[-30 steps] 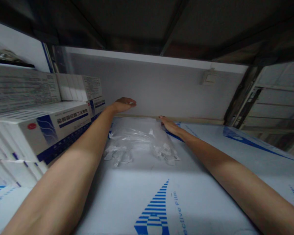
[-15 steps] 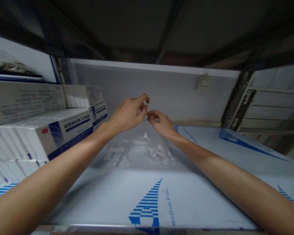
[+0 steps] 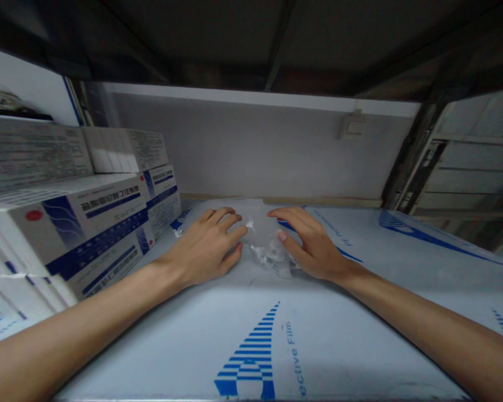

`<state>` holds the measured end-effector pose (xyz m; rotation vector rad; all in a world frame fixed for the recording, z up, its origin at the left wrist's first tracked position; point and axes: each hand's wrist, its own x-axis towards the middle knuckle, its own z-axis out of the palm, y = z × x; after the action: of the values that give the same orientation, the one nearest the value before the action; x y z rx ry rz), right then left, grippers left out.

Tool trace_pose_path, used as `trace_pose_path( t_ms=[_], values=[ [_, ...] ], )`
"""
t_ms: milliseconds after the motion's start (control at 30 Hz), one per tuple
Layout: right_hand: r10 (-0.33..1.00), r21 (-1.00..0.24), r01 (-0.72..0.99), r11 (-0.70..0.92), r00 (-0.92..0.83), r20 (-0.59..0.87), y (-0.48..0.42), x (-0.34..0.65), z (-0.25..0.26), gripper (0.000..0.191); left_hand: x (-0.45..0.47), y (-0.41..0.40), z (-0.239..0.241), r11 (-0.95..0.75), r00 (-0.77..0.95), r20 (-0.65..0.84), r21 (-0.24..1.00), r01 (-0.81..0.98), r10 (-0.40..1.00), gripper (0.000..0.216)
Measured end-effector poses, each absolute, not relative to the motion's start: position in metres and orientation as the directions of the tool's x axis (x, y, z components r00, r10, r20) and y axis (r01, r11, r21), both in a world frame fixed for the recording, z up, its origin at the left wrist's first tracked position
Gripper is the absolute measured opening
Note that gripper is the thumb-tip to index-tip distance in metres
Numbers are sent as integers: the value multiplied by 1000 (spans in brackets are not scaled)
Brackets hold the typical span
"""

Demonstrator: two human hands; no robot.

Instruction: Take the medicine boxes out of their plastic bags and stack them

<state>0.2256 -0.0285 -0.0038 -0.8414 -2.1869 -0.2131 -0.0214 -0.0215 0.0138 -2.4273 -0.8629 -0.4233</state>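
Observation:
A clear plastic bag (image 3: 263, 241) holding several small pale pieces lies on the white shelf surface with blue print (image 3: 276, 335). My left hand (image 3: 205, 248) rests palm down on the bag's left part, fingers stretched and slightly curled. On the bag's right part lies my right hand (image 3: 308, 241), also palm down with its fingers spread. The bag shows only in the gap between the two hands; the rest of it is hidden under them.
Stacked white and blue cartons (image 3: 79, 218) fill the shelf's left side. A white back wall (image 3: 255, 151) with a small switch plate (image 3: 354, 127) closes the rear. A dark shelf underside (image 3: 251, 39) hangs low overhead. Another rack (image 3: 465, 173) stands at the right.
Both hands came down from a raised pinch at the bag's top edge and now lie flat on the bag, nearer to me. The bag looks flatter.

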Motion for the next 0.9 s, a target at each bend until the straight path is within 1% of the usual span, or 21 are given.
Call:
trace_pose_path(
  t_ms=[133,233,333,433,533,600,667,700,767,833,900],
  values=[
    [499,-89,616,783,-536,681,-28,218,-9,36,-20,-19,6,-609,698,440,-349,712,565,31],
    [491,-85,596,799,-564,664,-28,214,-15,38,-19,-19,4,-602,673,448,-313,735,588,36],
    [496,-153,559,815,-537,682,-26,213,-18,35,-18,-22,4,-588,649,450,-289,756,613,39],
    [541,-263,541,799,-454,708,-19,214,-20,33,-16,-25,3,-578,642,426,-286,764,638,36],
    [585,-355,531,770,-365,724,-8,215,-21,29,-15,-25,0,-584,650,421,-292,758,633,32],
    [596,-392,517,761,-318,738,0,215,-21,28,-15,-24,-2,-586,654,418,-295,755,631,31],
    [597,-409,496,766,-309,741,5,215,-21,29,-14,-23,-3,-584,653,401,-296,756,642,31],
    [589,-403,483,778,-333,737,6,215,-21,30,-14,-22,-4,-584,654,389,-295,756,649,31],
    [540,-348,445,825,-441,717,4,215,-19,32,-14,-21,-4,-588,656,368,-290,755,660,33],
    [457,-253,402,880,-573,680,-2,214,-16,36,-14,-21,-4,-590,652,351,-279,758,672,35],
    [384,-155,378,913,-667,638,-9,212,-14,44,-15,-20,-4,-588,644,342,-264,764,684,40]
  ],
)
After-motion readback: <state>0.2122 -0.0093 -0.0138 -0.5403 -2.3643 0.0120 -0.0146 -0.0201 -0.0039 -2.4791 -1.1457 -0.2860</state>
